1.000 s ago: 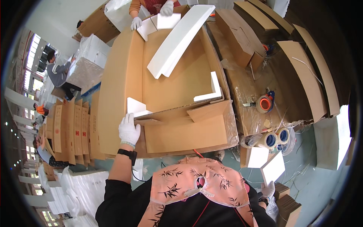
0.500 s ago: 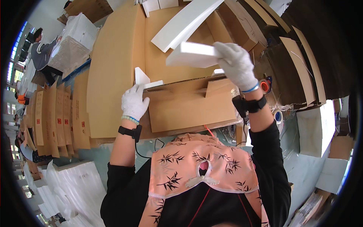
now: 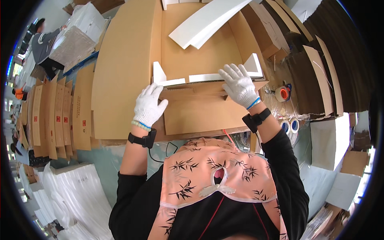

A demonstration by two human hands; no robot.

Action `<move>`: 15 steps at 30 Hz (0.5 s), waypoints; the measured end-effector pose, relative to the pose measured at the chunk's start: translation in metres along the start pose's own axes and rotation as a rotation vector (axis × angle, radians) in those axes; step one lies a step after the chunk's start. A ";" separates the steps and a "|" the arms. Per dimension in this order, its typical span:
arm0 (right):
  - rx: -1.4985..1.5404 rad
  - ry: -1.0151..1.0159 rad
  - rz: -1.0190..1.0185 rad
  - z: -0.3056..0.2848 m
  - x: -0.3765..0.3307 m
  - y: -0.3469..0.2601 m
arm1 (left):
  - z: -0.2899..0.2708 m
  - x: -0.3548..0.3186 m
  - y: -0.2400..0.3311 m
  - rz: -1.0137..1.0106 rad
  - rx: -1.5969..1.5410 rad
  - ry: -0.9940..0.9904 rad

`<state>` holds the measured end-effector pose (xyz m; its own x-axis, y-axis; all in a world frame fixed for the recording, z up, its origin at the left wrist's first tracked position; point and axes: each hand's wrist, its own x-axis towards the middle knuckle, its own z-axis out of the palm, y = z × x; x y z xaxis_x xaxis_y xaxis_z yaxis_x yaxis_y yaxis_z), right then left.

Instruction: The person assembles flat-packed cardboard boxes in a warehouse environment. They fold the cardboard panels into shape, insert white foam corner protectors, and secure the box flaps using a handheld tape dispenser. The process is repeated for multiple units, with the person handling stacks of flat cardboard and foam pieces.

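In front of me lies an open cardboard box [image 3: 200, 40], its near flap [image 3: 200, 120] folded down toward me. White foam corner pieces sit inside its near end: a left foam corner piece [image 3: 159, 73] and a right foam corner piece [image 3: 253, 64]. My left hand [image 3: 149, 106], in a white knit glove, rests at the near left corner with fingers extended and thumb apart, fingertips by the left piece. My right hand [image 3: 239, 85], gloved alike, lies over the right piece's long arm with its fingers spread. Neither hand grips anything.
Long white foam strips [image 3: 208, 24] lie slantwise across the box's far right part. To the right are a tape dispenser [image 3: 284, 93] and tape rolls [image 3: 294, 125]. Stacked cardboard [image 3: 60, 116] stands left; a person [image 3: 44, 44] works beside a wrapped pallet [image 3: 78, 36].
The white foam piece that my right hand held raised now sits at the box's near right corner. My right hand has come down and let go. The left hand stays near its corner.
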<state>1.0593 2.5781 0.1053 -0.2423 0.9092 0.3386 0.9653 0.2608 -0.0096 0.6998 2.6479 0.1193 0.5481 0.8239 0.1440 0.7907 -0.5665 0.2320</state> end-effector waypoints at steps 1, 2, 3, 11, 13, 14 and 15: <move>0.035 0.007 0.016 -0.012 -0.008 -0.003 | 0.000 -0.004 -0.002 -0.014 -0.001 -0.002; 0.062 0.014 0.042 -0.022 -0.021 -0.003 | -0.001 -0.007 -0.002 -0.017 -0.006 -0.003; 0.091 0.004 0.078 -0.027 -0.036 -0.002 | -0.002 -0.009 0.000 -0.021 -0.007 -0.006; 0.151 -0.035 0.569 -0.047 -0.223 0.053 | -0.002 -0.015 0.079 0.208 -0.364 0.031; 0.107 -0.015 0.686 -0.056 -0.264 0.080 | 0.016 -0.013 0.108 0.131 -0.369 -0.216; 0.070 0.003 0.728 -0.063 -0.284 0.095 | 0.034 -0.014 0.117 0.182 -0.280 -0.280; 0.034 0.021 0.767 -0.071 -0.303 0.111 | 0.056 -0.015 0.120 0.230 -0.185 -0.338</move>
<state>1.2470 2.3085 0.0684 0.4963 0.8333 0.2437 0.8589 -0.4302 -0.2779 0.8018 2.5662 0.0911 0.7868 0.6085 -0.1035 0.5924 -0.6973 0.4035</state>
